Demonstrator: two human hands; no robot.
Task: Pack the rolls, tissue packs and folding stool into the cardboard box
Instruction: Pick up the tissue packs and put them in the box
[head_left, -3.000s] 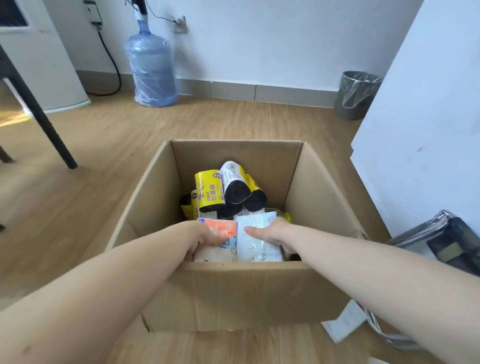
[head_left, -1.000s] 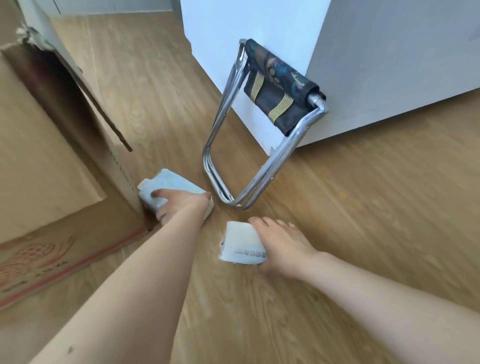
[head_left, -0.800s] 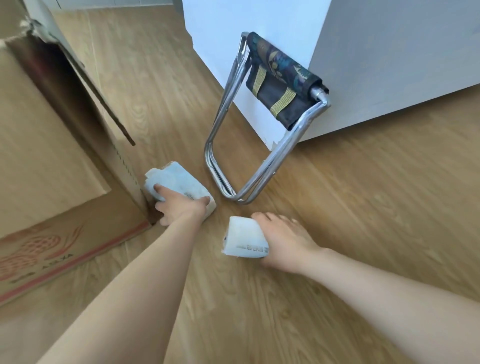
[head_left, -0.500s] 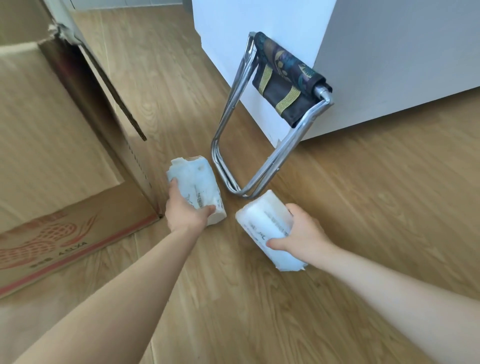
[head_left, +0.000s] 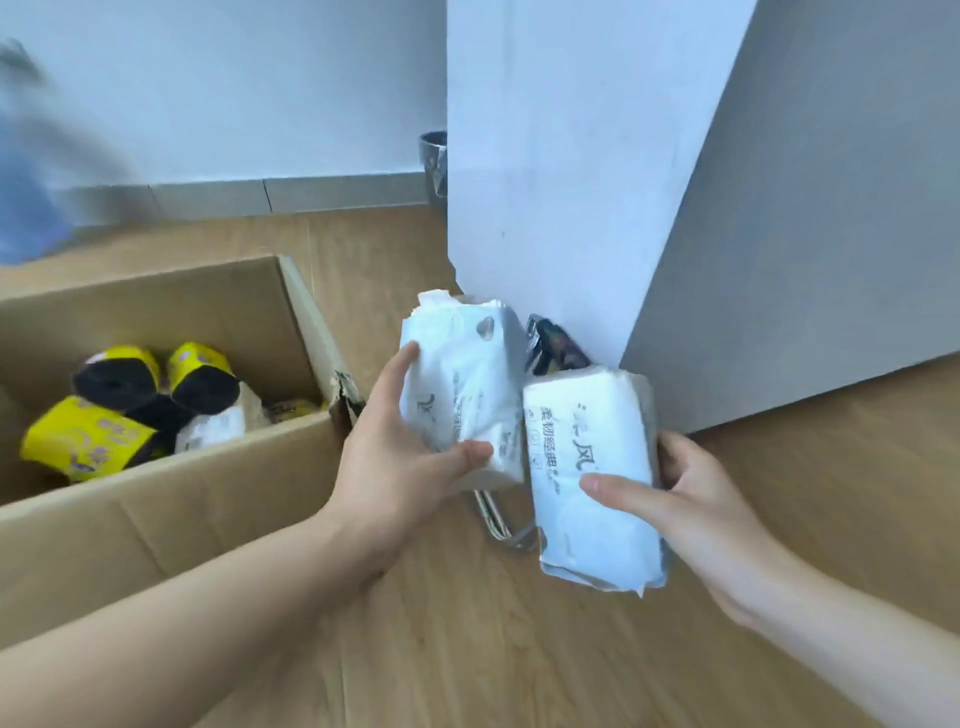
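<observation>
A: Both hands are loaded. The left hand (head_left: 395, 457) has its thumb across the front of one tissue pack (head_left: 462, 384) and its fingers round the far edge, clamped on it; the right hand (head_left: 691, 499) has the second tissue pack (head_left: 587, 467) pinched the same way, thumb on the printed face, fingers behind.

B: Both packs are in the air?

A: Yes, well off the wooden floor (head_left: 519, 649), edges touching each other, just to the right of the cardboard box (head_left: 171, 509). I'd say holding them side by side is so the pair can go in together.

B: What's in the box?

A: Several yellow-banded black rolls (head_left: 119, 374) piled toward the back, and something pale that looks like another tissue pack beside them; it's blurred, so I won't swear to it. The flaps are open, and the right-hand corner looks torn.

B: And the folding stool (head_left: 550, 343)?

A: Mostly hidden behind the two packs. A patch of dark patterned fabric shows above them and a bit of metal tubing below, against the white cabinet (head_left: 561, 156). It isn't in the box yet.

B: So what's left?

A: By my reckoning, swing these two leftward over the near wall and drop them in, then the stool. The stool is the bulky piece, so I'd lay the packs flat to leave it room
</observation>
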